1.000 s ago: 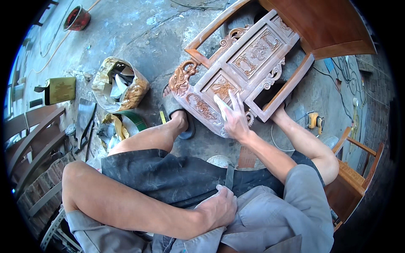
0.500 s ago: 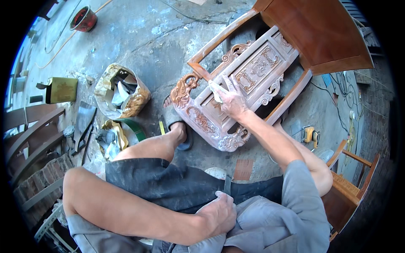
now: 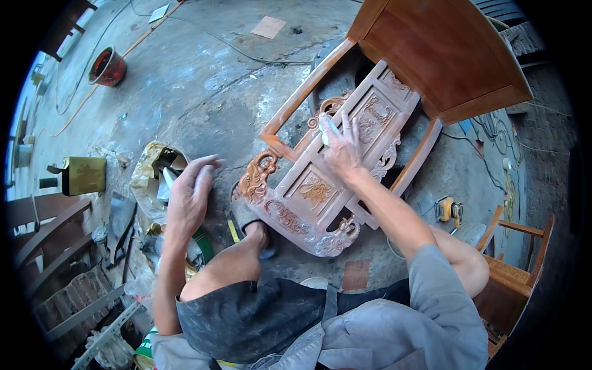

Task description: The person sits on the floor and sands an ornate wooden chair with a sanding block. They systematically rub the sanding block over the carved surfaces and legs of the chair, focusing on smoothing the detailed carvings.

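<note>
The carved wooden chair (image 3: 370,117) lies tipped on its back above the floor (image 3: 216,117), from the centre toward one o'clock. I judge it heavy and stiff, perhaps slippery from its pale film, and its scroll ends (image 3: 254,179) could chip; the plain side rail (image 3: 421,151), between two and three o'clock, seems a safer hold. The right hand (image 3: 342,154) has a narrow grip, holding a whitish piece (image 3: 325,131) at the chair's back; the left hand (image 3: 190,194), toward nine o'clock, is loosely spread, nothing seen in it.

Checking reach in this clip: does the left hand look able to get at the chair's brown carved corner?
Probably yes: the left hand looks empty and is raised to the left of the brown carved corner, with only toes showing between them. Depth is hard to judge.
</note>
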The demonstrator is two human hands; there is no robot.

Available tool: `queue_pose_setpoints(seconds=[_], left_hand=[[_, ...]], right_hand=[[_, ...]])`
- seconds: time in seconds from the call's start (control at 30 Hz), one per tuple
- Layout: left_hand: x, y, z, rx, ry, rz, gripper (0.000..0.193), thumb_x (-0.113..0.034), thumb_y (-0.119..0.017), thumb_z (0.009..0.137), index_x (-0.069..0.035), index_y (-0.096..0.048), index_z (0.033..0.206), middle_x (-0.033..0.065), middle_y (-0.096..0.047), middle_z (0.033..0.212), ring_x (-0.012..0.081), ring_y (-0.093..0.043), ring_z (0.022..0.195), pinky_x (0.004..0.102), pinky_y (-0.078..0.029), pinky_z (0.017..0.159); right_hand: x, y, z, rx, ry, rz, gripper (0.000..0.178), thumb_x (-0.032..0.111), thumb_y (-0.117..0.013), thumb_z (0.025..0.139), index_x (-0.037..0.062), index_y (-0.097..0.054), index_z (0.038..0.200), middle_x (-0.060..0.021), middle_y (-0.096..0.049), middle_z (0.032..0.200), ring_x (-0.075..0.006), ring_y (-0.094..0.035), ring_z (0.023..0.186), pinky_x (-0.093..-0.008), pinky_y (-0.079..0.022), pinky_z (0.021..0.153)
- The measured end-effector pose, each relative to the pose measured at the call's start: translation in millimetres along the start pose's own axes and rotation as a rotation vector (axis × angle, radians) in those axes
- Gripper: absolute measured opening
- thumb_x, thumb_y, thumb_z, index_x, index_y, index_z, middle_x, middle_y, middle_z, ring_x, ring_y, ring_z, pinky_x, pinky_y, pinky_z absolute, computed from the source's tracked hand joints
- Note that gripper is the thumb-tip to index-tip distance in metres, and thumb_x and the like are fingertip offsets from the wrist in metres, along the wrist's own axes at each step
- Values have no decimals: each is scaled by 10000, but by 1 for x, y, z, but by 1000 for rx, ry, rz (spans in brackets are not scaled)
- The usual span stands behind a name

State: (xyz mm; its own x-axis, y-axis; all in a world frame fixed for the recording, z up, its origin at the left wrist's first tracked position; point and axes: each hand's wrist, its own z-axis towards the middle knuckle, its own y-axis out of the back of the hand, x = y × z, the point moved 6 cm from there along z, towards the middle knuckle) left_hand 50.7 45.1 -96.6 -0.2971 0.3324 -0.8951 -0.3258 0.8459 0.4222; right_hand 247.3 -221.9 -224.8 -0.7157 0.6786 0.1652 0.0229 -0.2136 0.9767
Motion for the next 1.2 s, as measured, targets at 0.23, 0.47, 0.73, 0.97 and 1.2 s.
queue_pose_setpoints(seconds=[0.23, 0.47, 0.73, 0.97, 1.2], left_hand=[[219, -103, -67, -311, 102, 193, 240, -50, -576, 1006, 4, -699, 1206, 195, -743, 1126, 316, -716, 1057, 406, -535, 993], [197, -156, -13, -22, 205, -399, 310, -182, -684, 985, -99, -722, 1281, 152, -720, 1230, 344, -663, 1113, 417, -501, 986], [181, -151, -10, -10, 313, -296, 332, -197, -776, 920, -115, -762, 1241, 87, -745, 1174, 277, -679, 1081, 393, -507, 950], [215, -160, -12, -82, 131, -304, 265, -203, -770, 949, -96, -748, 1191, 90, -734, 1130, 261, -681, 1008, 385, -522, 890], [208, -156, -18, -65, -14, -57, 337, -136, -762, 933, -106, -749, 1268, 102, -722, 1235, 288, -671, 1115, 391, -517, 965]], right_hand=[[36, 3, -1, 35, 229, 142, 629, 164, -598, 922, 51, -531, 1537, -167, -623, 1487, -464, -393, 1514, -602, -146, 1310], [47, -8, -12, 112, 276, 152, 548, 111, -586, 905, 40, -621, 1447, -221, -648, 1435, -466, -416, 1499, -599, -191, 1294], [53, -12, -14, 138, 240, 177, 594, 58, -536, 870, 8, -594, 1459, -272, -583, 1491, -475, -348, 1537, -608, -171, 1299], [71, -23, -38, 104, 164, 277, 619, 49, -561, 864, -23, -557, 1478, -233, -560, 1532, -498, -355, 1521, -652, -174, 1277], [92, -29, -9, -7, 178, 261, 664, 2, -548, 808, 6, -580, 1471, -213, -634, 1452, -515, -337, 1523, -669, -169, 1271]])
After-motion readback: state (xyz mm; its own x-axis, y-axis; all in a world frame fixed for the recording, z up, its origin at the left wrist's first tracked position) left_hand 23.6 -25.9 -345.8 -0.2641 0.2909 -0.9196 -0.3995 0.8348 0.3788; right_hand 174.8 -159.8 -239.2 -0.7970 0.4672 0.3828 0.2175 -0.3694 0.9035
